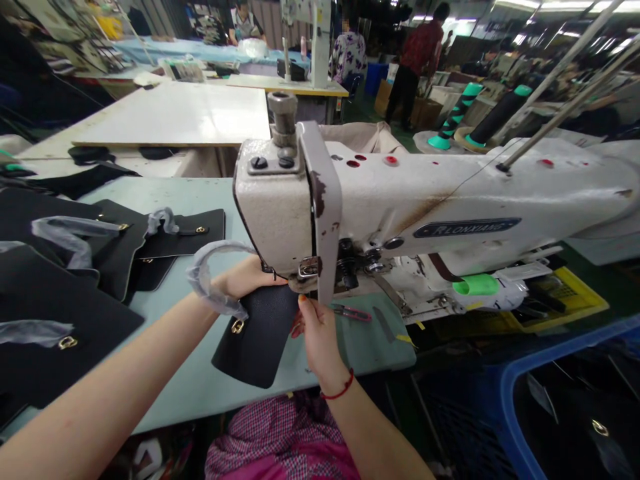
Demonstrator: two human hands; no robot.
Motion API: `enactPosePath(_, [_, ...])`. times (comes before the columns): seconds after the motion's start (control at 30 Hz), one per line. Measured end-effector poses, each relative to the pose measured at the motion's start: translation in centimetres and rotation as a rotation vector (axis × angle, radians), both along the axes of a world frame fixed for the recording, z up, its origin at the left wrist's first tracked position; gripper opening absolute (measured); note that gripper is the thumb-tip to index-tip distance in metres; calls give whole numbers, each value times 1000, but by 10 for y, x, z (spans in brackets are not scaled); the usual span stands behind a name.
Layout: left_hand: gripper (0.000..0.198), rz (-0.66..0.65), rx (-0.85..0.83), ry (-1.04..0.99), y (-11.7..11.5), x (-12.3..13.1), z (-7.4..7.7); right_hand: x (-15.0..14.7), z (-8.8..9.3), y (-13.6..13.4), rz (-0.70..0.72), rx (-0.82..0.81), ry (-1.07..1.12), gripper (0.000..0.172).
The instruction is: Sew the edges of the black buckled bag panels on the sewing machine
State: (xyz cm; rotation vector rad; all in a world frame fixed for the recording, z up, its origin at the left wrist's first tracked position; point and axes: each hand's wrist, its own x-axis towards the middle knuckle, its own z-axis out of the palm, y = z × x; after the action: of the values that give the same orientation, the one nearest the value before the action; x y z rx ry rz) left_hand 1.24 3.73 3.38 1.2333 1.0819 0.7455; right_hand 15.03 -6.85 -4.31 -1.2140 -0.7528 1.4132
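Note:
A black leather-like bag panel (265, 327) lies under the head of a white sewing machine (280, 207), its near end curving down toward the table edge. On it are a gold-coloured buckle (237, 327) and a strap wrapped in clear plastic (200, 273), which arches over my left wrist. My left hand (247, 277) grips the panel's far edge, thumb pointing toward the needle area; its other fingers are partly hidden by the machine head. My right hand (319, 333) pinches the panel's right edge, thumb on top, close to the presser foot, which is mostly hidden.
Similar black panels (110, 247) with wrapped straps are piled at left. Pink-handled thread snips (353, 313) lie right of my right hand on the pale green table (200, 380). A blue basket (510, 393) stands at lower right. Thread cones (500, 117) and people are beyond.

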Motion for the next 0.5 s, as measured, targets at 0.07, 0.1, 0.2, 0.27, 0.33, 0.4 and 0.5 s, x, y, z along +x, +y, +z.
enactPosePath(0.07, [33,-137,38,44,5,-1,2,-4,1,-1,-35,-11,42,42])
enactPosePath(0.1, [35,-193,70,73,6,-3,1,-5,1,-1,-46,-12,52,41])
enactPosePath(0.2, [40,-305,200,163,10,-10,-11,-5,0,-1,-62,-9,63,40])
enactPosePath(0.27, [43,-329,263,197,11,-15,-20,-5,-1,-1,-68,-8,61,40])
enactPosePath(0.33, [48,-322,299,206,13,-17,-27,-5,-2,0,-76,-13,62,40])
enactPosePath(0.4, [51,-318,321,211,15,-18,-31,-5,-3,0,-78,-16,62,40])
enactPosePath(0.5, [51,-335,335,221,17,-18,-32,-4,-5,0,-70,-1,52,41])
